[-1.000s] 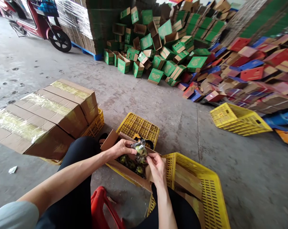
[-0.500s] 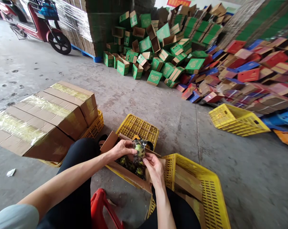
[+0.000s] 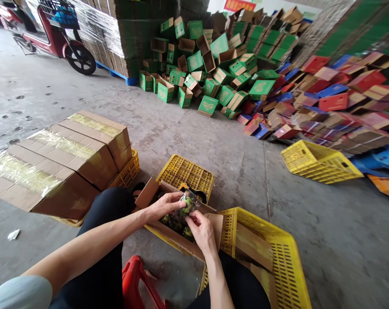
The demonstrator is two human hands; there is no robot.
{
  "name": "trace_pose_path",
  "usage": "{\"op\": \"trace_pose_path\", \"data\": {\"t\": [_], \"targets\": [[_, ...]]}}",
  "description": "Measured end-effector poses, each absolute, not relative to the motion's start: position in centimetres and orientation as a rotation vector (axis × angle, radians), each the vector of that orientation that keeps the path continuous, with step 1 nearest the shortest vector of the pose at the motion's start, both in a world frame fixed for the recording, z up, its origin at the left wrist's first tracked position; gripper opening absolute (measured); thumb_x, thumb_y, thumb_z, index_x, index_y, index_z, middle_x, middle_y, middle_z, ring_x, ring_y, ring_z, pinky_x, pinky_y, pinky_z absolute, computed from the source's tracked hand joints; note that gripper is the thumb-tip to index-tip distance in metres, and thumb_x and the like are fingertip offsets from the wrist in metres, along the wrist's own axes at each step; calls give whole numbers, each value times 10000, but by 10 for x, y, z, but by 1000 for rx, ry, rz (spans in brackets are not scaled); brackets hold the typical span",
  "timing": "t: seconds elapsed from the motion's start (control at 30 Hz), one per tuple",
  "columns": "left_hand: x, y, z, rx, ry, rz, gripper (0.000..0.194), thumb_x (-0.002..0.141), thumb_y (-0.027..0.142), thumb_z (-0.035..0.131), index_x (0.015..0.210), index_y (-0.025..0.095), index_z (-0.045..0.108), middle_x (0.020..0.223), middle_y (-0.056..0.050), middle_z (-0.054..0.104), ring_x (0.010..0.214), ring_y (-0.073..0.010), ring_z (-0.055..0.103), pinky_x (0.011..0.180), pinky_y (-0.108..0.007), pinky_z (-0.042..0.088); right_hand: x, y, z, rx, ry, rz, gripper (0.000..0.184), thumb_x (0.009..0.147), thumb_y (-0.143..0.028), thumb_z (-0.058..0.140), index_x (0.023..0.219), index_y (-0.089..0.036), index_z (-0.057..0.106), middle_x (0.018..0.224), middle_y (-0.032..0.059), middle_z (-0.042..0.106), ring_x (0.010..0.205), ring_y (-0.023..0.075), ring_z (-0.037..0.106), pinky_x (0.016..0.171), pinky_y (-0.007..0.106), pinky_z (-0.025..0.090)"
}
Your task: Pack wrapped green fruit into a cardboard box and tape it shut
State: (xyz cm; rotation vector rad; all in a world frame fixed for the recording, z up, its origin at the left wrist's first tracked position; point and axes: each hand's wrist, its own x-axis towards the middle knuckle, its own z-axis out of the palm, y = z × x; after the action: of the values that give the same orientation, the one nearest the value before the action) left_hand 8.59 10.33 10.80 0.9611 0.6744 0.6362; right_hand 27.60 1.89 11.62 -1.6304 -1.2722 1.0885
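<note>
Between my two hands is a green fruit in a clear plastic bag [image 3: 188, 203], held above an open cardboard box [image 3: 178, 238]. My left hand [image 3: 166, 205] pinches the bag's left side. From the lower right, my right hand [image 3: 201, 229] grips the bag's lower edge with thumb and fingers. The exact kind of fruit is too small to tell. Inside the box lie several similar bagged green fruits [image 3: 187, 231], partly covered by my hands. A tape dispenser, orange and black [image 3: 184, 187], shows behind the box.
An upturned yellow crate [image 3: 188, 171] lies beyond the box. To the right, another yellow crate [image 3: 287, 257] holds cardboard. Taped cartons [image 3: 81, 150] stand at left, a red stool [image 3: 135, 274] below. Heaps of green boxes [image 3: 207, 105] and red and blue boxes [image 3: 332, 102] fill the back.
The bagged fruit has tilted and sunk slightly, and my right hand has shifted left and down along the bag. My left hand keeps its grip.
</note>
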Motion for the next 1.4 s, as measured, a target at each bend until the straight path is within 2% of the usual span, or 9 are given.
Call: {"op": "trace_pose_path", "data": {"t": [0.2,0.37,0.53,0.77,0.87,0.97,1.13,1.3,1.4], "targets": [[90,105,110,874,638,686,724,696,558,892,1274,168,696,1096,-102,735,978,-240,677,839,-290,509,280,21,112,-1536,-1103,1116,305,818,-484,747,1050,-294,794,1071,68,783,998,303,715,870,420,574],[91,103,109,878,610,640,725,729,561,871,1301,161,675,1124,-111,720,969,-240,678,826,-289,509,275,23,110,-1433,-812,1265,393,787,-527,794,1079,-266,764,1144,74,768,972,281,724,849,405,597],[93,100,106,986,503,588,711,765,506,865,1352,173,643,1150,-94,707,1023,-229,653,886,-283,481,271,22,109,-1373,-707,1256,354,803,-545,782,1017,-269,724,1086,47,773,924,241,714,726,320,586],[91,101,101,1191,471,540,833,810,491,828,1518,191,507,1284,-90,669,1266,-292,550,1083,-382,408,277,19,106,-1498,-1066,1059,321,833,-515,763,1027,-260,748,1077,59,777,957,260,723,889,378,565],[90,101,103,1215,469,528,876,834,487,808,1571,205,427,1305,-79,659,1302,-294,527,1123,-401,380,278,17,102,-1529,-1011,1020,319,830,-526,758,992,-251,758,1052,66,779,906,260,722,837,379,581],[89,102,109,1204,449,514,866,871,477,774,1595,211,381,1310,-79,659,1302,-286,532,1125,-394,381,277,17,99,-1482,-841,1100,343,814,-541,766,995,-249,755,1016,60,778,820,238,712,741,358,595],[89,100,111,1284,454,519,829,858,449,789,1569,214,434,1284,-65,677,1282,-279,549,1126,-389,387,275,22,105,-1377,-756,1235,430,796,-545,781,1113,-257,742,1114,75,764,897,254,717,683,335,592],[92,95,102,1186,513,463,1079,733,354,901,1623,228,303,1283,-88,678,1148,-257,632,1026,-376,471,278,22,107,-1516,-910,1096,393,808,-612,736,953,-247,742,937,44,773,786,240,700,694,348,573],[92,96,102,1101,612,521,1007,679,344,939,1548,204,450,1283,-107,672,1111,-243,639,958,-327,493,282,20,106,-1626,-1006,911,371,851,-627,678,925,-266,717,838,15,745,734,226,674,685,332,551]]}}
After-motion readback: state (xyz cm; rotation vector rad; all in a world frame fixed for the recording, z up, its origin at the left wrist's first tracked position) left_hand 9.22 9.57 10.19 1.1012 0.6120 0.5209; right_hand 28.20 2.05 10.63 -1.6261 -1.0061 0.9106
